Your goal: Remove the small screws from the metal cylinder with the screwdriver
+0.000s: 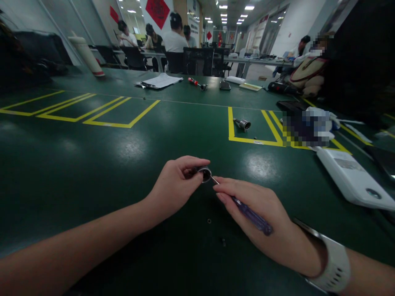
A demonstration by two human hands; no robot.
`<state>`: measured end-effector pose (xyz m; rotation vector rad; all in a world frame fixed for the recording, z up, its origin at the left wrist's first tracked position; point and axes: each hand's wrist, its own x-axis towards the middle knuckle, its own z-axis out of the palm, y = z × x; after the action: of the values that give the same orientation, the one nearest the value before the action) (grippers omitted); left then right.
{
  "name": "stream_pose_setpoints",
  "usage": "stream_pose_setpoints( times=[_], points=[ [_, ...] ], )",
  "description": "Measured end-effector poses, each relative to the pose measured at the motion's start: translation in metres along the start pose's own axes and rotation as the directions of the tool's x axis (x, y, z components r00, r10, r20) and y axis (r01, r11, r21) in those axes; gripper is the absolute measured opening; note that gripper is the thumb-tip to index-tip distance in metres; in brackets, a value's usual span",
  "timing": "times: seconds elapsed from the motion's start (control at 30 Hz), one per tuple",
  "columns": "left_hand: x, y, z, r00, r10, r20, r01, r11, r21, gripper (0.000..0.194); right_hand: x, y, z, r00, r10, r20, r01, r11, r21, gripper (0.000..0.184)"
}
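Between the thumb and fingers of my left hand (179,181) is a small metal cup-shaped part (205,174), its round opening facing me. My right hand (256,209) grips a screwdriver with a translucent purple handle (252,216). The thin shaft points up and left, and its tip reaches the rim or inside of the metal part; which of the two I cannot tell. Below the hands, a small nut-like ring (209,221) and a tiny dark piece (224,242) lie on the green table (129,185).
A similar metal part (243,123) lies inside yellow tape markings. Farther back are a clipboard with papers (160,81), a red-handled screwdriver (193,81) and a white tumbler (87,56). On the right lies a white device (354,176). People sit at tables behind.
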<state>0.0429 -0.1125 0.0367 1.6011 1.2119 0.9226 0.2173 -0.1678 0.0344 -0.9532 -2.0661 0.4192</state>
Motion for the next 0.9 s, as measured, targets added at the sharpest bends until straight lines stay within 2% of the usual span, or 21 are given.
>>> stream_pose_setpoints(
  times=[0.2, 0.5, 0.57, 0.63, 0.7, 0.73, 0.8, 0.9],
  points=[
    [0.0, -0.002, 0.001, 1.0, -0.01, -0.024, 0.01, 1.0, -0.02, 0.025, 0.002, -0.003, 0.001, 0.999, -0.03, -0.014, 0.029, 0.998, -0.059, 0.024],
    [0.001, -0.004, 0.004, 0.999, -0.013, -0.04, 0.011, 0.998, -0.065, 0.022, 0.001, -0.005, 0.002, 0.999, -0.031, -0.01, 0.031, 0.998, -0.057, 0.021],
    [0.0, -0.003, 0.004, 0.999, -0.033, -0.027, 0.032, 0.997, -0.068, 0.022, 0.0, -0.004, 0.002, 1.0, -0.007, -0.017, 0.007, 1.0, -0.003, 0.023],
    [0.0, -0.002, 0.002, 0.999, -0.049, -0.01, 0.048, 0.995, -0.085, 0.025, 0.0, -0.002, -0.002, 0.994, 0.106, -0.029, -0.102, 0.989, 0.109, 0.021],
    [0.001, -0.002, 0.0, 0.998, -0.065, -0.023, 0.061, 0.989, -0.132, 0.032, 0.001, 0.001, -0.007, 0.955, 0.295, 0.019, -0.289, 0.919, 0.268, 0.016],
    [0.001, -0.002, -0.002, 0.997, -0.074, -0.036, 0.067, 0.984, -0.162, 0.035, 0.002, 0.003, -0.011, 0.922, 0.378, 0.083, -0.382, 0.856, 0.35, 0.015],
    [0.003, -0.003, -0.005, 0.994, -0.092, -0.057, 0.077, 0.971, -0.224, 0.038, 0.004, 0.007, -0.017, 0.862, 0.424, 0.279, -0.507, 0.717, 0.478, 0.016],
    [0.005, -0.004, -0.011, 0.994, -0.104, -0.04, 0.086, 0.946, -0.313, 0.036, 0.006, 0.013, -0.021, 0.766, 0.406, 0.498, -0.638, 0.576, 0.511, 0.015]
  ],
)
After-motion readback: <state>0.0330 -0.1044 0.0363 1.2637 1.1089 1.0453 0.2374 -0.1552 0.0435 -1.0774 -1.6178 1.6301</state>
